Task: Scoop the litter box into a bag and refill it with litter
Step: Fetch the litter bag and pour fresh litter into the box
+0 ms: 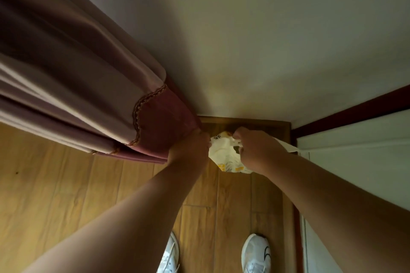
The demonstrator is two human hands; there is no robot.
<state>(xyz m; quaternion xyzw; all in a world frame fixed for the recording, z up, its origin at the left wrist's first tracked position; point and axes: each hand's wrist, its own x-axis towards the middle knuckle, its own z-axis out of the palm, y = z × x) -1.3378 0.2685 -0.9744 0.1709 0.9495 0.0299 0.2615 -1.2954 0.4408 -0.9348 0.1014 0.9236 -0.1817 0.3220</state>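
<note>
Bag [226,155] gripped by left hand [188,147], right hand [255,148]; wood floor [66,184], curtain [66,84], white wall [244,51].

Both bare arms reach forward. The left hand [188,146] and right hand [257,148] have curled, pinching fingers, knuckles facing the camera.

dim warm light, soft focus, wide-angle stretching at edges

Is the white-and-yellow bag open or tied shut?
Cannot tell: both hands, left and right, grip the bag at its top, hiding the mouth.
</note>
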